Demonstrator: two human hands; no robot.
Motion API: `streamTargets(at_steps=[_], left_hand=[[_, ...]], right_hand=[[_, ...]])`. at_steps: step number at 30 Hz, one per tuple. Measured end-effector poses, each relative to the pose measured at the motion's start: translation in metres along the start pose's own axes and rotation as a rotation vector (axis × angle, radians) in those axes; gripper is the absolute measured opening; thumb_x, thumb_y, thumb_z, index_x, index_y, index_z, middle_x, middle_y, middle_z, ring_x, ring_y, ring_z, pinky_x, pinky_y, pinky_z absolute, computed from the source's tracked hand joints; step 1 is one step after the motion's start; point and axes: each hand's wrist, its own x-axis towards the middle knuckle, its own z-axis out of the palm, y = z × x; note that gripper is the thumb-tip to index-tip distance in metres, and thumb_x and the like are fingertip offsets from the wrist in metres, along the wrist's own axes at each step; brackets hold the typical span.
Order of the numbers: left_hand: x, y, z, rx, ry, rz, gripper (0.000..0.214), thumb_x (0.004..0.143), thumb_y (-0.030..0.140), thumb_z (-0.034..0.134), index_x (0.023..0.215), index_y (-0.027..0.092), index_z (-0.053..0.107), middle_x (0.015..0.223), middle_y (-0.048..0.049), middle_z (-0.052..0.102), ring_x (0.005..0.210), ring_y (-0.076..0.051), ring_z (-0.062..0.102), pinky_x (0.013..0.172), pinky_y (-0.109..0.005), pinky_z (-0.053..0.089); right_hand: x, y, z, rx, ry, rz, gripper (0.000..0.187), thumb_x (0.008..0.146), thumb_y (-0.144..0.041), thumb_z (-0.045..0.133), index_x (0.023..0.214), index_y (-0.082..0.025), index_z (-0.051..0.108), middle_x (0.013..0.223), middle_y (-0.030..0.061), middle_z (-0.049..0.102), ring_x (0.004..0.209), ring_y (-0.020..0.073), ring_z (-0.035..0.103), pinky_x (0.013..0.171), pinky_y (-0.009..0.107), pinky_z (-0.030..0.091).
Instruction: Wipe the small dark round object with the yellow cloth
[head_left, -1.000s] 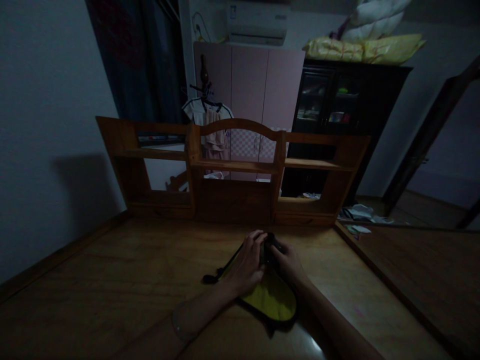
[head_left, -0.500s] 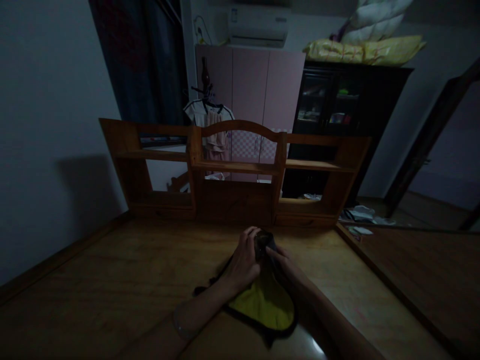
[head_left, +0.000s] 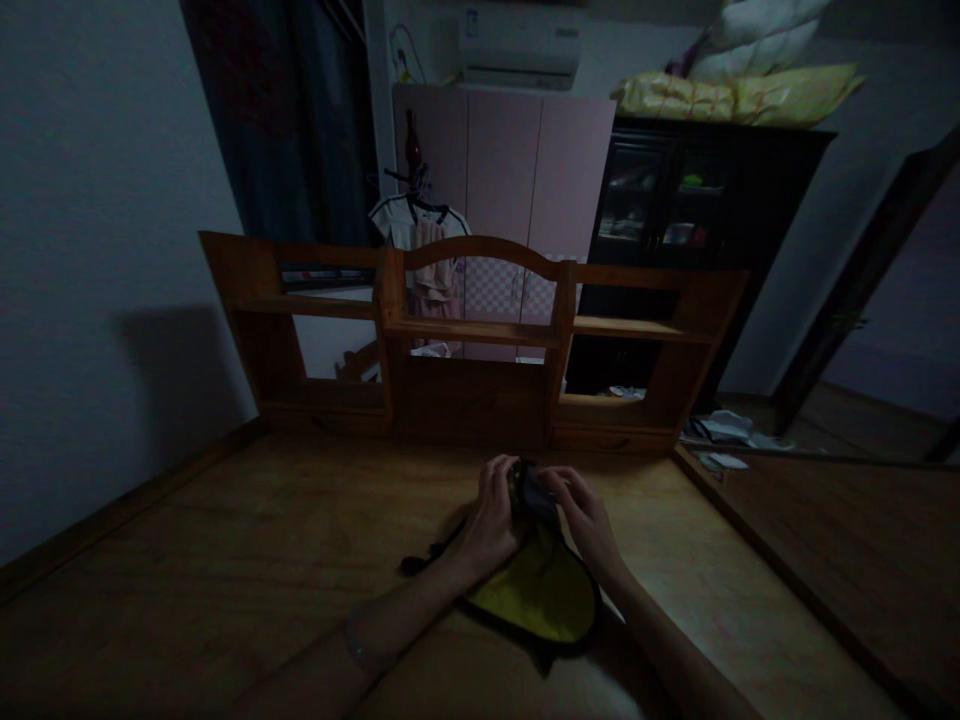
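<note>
A yellow cloth piece with black edging (head_left: 544,595), perhaps a small bag or cover, lies spread on the wooden surface. Its far end is bunched up, with a dark grey fold (head_left: 538,495) turned outward. Around the left side of that bunched end my left hand (head_left: 495,510) is closed. The fingers of my right hand (head_left: 581,505) are bent and pinch or touch the grey fold from the right; dim light hides the exact contact. A dark strap end (head_left: 415,565) sticks out to the left, beyond my left forearm.
Beyond my hands stands a wooden shelf unit (head_left: 480,328) with open compartments and low drawers. A wall (head_left: 112,300) borders the left side, and a raised wooden edge (head_left: 765,550) runs along the right. White papers or bags (head_left: 727,428) lie past the right corner.
My right hand has risen slightly and shifted right, and its fingers have lifted over the grey fold, which now shows more. The cloth has moved a little to the right.
</note>
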Motion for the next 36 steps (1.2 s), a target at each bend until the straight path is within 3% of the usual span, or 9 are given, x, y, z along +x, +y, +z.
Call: streamTargets(at_steps=[4, 8, 10, 18, 22, 25, 30, 33, 36], left_hand=[[-0.001, 0.002, -0.004, -0.008, -0.055, 0.057, 0.068, 0.076, 0.015, 0.056, 0.137, 0.018, 0.026, 0.135, -0.0147, 0.030, 0.127, -0.028, 0.031, 0.106, -0.049, 0.030], [0.002, 0.002, -0.011, -0.060, -0.068, 0.072, 0.071, 0.075, 0.020, 0.057, 0.138, 0.018, 0.025, 0.136, -0.0149, 0.029, 0.128, -0.029, 0.029, 0.107, -0.050, 0.028], [0.004, 0.003, -0.013, -0.081, -0.080, 0.076, 0.073, 0.073, 0.022, 0.058, 0.138, 0.018, 0.025, 0.136, -0.0145, 0.028, 0.128, -0.030, 0.029, 0.108, -0.049, 0.028], [0.003, 0.004, -0.004, -0.072, 0.021, -0.017, 0.069, 0.072, 0.009, 0.056, 0.135, 0.020, 0.029, 0.133, -0.0125, 0.032, 0.126, -0.027, 0.033, 0.107, -0.048, 0.030], [0.007, 0.002, -0.009, -0.045, 0.028, -0.033, 0.069, 0.075, 0.014, 0.058, 0.137, 0.021, 0.028, 0.135, -0.0115, 0.030, 0.127, -0.026, 0.033, 0.107, -0.046, 0.031], [0.010, 0.003, -0.015, -0.051, 0.028, -0.022, 0.061, 0.081, 0.023, 0.056, 0.136, 0.021, 0.030, 0.134, -0.0111, 0.030, 0.126, -0.026, 0.034, 0.106, -0.044, 0.032], [0.007, 0.002, -0.013, -0.086, -0.014, 0.050, 0.057, 0.087, 0.041, 0.047, 0.137, 0.021, 0.030, 0.134, -0.0129, 0.030, 0.125, -0.027, 0.036, 0.105, -0.044, 0.035], [0.005, -0.004, -0.008, -0.100, 0.001, 0.058, 0.049, 0.091, 0.037, 0.041, 0.136, 0.023, 0.030, 0.132, -0.0124, 0.031, 0.124, -0.025, 0.036, 0.104, -0.044, 0.035], [0.005, -0.007, -0.005, -0.078, 0.066, 0.010, 0.042, 0.091, 0.025, 0.042, 0.132, 0.025, 0.033, 0.129, -0.0099, 0.034, 0.123, -0.022, 0.036, 0.105, -0.043, 0.034]], right_hand=[[-0.012, -0.007, 0.013, -0.272, -0.211, -0.130, 0.035, 0.094, -0.040, 0.041, 0.118, -0.023, 0.060, 0.117, 0.0059, 0.063, 0.106, 0.0230, 0.058, 0.094, 0.038, 0.044], [-0.021, 0.000, 0.023, -0.403, -0.265, -0.186, 0.053, 0.092, -0.039, 0.046, 0.140, -0.020, 0.035, 0.142, 0.0103, 0.041, 0.133, 0.0260, 0.032, 0.110, 0.045, 0.027], [-0.021, 0.007, 0.021, -0.395, -0.295, -0.186, 0.059, 0.090, -0.039, 0.050, 0.142, -0.019, 0.030, 0.146, 0.0112, 0.035, 0.136, 0.0265, 0.027, 0.111, 0.046, 0.026], [-0.009, 0.003, 0.007, -0.123, -0.323, -0.168, 0.034, 0.089, -0.025, 0.048, 0.123, -0.024, 0.041, 0.119, 0.0060, 0.056, 0.111, 0.0196, 0.054, 0.097, 0.037, 0.044], [-0.013, -0.016, 0.017, -0.364, -0.239, -0.269, 0.026, 0.090, -0.031, 0.048, 0.115, -0.022, 0.047, 0.113, 0.0085, 0.057, 0.112, 0.0232, 0.051, 0.097, 0.042, 0.043], [-0.015, -0.026, 0.021, -0.595, -0.177, -0.380, 0.038, 0.089, -0.037, 0.050, 0.122, -0.020, 0.046, 0.121, 0.0109, 0.054, 0.123, 0.0281, 0.042, 0.107, 0.053, 0.029], [-0.015, -0.031, 0.021, -0.738, -0.146, -0.452, 0.075, 0.089, -0.038, 0.048, 0.147, -0.019, 0.006, 0.136, 0.0108, 0.046, 0.124, 0.0277, 0.041, 0.112, 0.059, 0.016], [-0.018, -0.030, 0.023, -0.722, -0.184, -0.456, 0.083, 0.087, -0.039, 0.050, 0.147, -0.018, -0.003, 0.142, 0.0102, 0.040, 0.130, 0.0284, 0.034, 0.113, 0.058, 0.017], [-0.021, -0.028, 0.023, -0.632, -0.256, -0.458, 0.084, 0.085, -0.040, 0.053, 0.148, -0.018, 0.001, 0.149, 0.0113, 0.027, 0.136, 0.0302, 0.023, 0.111, 0.057, 0.020]])
